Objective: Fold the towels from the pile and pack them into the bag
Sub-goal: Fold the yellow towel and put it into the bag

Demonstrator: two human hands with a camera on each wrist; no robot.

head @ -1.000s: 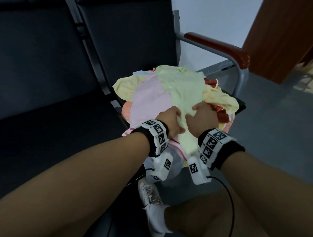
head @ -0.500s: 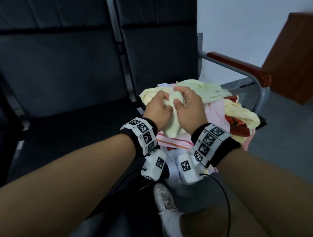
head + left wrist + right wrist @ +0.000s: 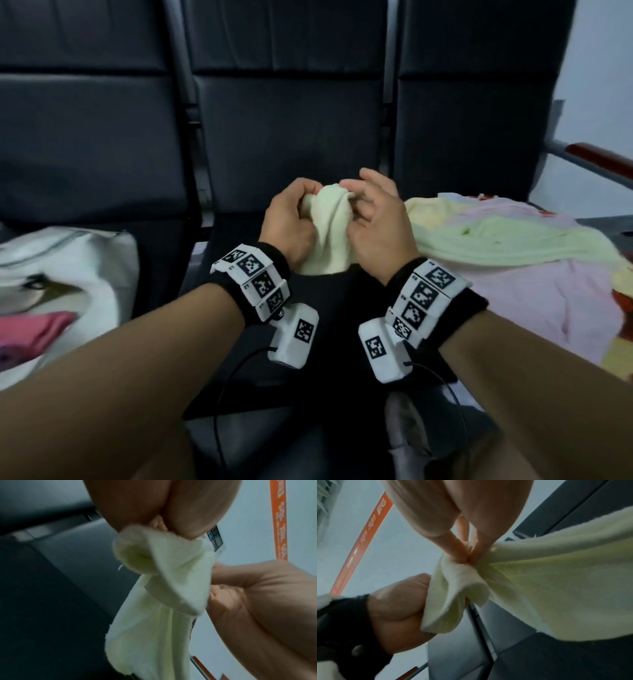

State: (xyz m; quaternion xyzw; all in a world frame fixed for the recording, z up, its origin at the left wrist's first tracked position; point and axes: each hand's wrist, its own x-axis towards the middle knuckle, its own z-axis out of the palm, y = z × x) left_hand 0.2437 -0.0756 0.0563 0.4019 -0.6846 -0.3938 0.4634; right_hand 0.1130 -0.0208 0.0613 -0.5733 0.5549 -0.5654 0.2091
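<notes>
- While both hands work above the middle seat of the dark bench, the pale green towel hangs bunched between them, clear of the seat.
- The left hand has its fingers curled round one gathered part of the towel; the right hand pinches the cloth beside it with thumb and fingertips, the two hands almost touching.
- The pile of pink, yellow and green towels lies on the seat to the right of the middle seat; the white bag, mouth open with something pink inside, sits on the seat to its left.
- The step looks like hunting for corners so the towel can be spread and folded.
- Risk: the cloth is twisted and wadded, so a pull on the wrong edges would give a skewed, lumpy fold.
- Risk: the loose lower end dangles near the seat's front edge; a slack pinch by the right hand could let that side fall toward the floor.
- Risk: a bulky fold may catch on the bag's soft rim.
</notes>
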